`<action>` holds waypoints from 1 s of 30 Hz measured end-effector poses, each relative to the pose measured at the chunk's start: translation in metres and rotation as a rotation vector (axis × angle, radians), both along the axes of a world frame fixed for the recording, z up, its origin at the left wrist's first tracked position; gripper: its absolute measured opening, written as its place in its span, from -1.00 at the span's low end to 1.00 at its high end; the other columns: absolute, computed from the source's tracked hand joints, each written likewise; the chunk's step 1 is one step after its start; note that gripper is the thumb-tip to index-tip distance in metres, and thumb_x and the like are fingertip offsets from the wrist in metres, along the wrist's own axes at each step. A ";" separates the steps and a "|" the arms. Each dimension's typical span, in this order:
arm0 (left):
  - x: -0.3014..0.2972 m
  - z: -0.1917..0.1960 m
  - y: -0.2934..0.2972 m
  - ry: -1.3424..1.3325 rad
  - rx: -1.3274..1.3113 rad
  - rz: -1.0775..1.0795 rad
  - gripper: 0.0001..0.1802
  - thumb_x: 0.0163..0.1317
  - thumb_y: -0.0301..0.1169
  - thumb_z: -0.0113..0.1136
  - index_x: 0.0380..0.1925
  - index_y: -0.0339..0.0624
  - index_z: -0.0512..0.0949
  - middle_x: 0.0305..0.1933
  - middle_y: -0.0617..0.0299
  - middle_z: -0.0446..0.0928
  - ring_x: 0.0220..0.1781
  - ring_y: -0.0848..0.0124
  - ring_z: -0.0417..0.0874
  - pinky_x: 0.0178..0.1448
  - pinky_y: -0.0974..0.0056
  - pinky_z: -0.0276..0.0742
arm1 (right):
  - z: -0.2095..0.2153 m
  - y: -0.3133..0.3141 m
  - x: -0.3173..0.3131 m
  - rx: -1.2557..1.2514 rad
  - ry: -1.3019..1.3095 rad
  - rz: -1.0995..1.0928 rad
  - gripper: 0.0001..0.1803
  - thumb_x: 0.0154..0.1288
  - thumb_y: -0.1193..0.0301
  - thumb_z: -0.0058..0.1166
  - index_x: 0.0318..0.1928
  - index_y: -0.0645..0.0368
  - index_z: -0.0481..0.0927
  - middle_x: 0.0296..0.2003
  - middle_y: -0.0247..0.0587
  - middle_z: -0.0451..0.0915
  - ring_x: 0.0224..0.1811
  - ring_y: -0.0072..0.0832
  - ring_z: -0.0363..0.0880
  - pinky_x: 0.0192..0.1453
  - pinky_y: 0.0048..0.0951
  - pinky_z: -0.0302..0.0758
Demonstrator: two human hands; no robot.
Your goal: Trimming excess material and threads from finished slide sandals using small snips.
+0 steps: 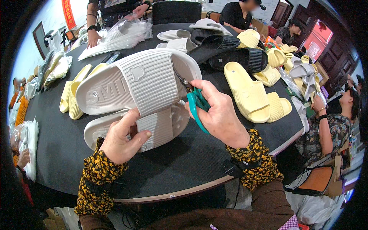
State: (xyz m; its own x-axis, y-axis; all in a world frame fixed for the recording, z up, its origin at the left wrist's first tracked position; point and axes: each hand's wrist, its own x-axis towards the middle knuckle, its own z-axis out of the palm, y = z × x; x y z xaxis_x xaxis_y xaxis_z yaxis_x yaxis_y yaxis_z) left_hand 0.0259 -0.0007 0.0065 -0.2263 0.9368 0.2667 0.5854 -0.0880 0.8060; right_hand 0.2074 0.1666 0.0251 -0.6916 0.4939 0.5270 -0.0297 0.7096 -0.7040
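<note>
The teal-handled scissors are gripped by the right hand, with the fingers wrapped through and around the loops.

The room is bounded by pale walls, broken at the right by dark doors. Its middle is filled by a round black table, edged in light trim. At the far side a black chair is drawn up, and places around the rim are taken by co-workers. Plastic bags are handled by one of them at the far left. The surface is strewn with yellow slippers at both sides and black slippers beyond.

The grey slipper is set at the near middle, tilted over a second grey slipper. Both forearms are reached in from the lower edge, the wrists covered by flowered cuffs. The strap's near edge is touched by the left hand's forefinger, its thumb parted over the lower slipper; whether anything is pinched cannot be told. The scissor blades are brought to the strap's right edge, their tips hidden.
</note>
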 end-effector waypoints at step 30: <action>-0.011 -0.003 -0.004 -0.438 0.009 0.044 -0.38 0.21 -0.58 0.04 0.27 -0.29 0.10 -0.31 0.17 0.54 -0.59 0.68 0.42 -0.59 0.57 0.33 | -0.005 -0.006 0.000 -0.021 0.038 0.083 -0.55 0.10 0.61 0.14 0.03 0.34 0.35 -0.42 -0.31 0.51 -0.38 -0.75 0.44 -0.27 -0.66 0.42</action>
State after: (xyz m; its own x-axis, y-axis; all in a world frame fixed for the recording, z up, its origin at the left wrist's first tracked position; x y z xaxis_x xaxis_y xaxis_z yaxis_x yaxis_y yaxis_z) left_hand 0.0145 -0.0047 0.0035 -0.3592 0.9219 0.1452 0.1922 -0.0791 0.9782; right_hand 0.2072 0.1611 0.0205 -0.7103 0.4470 0.5438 -0.1143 0.6890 -0.7157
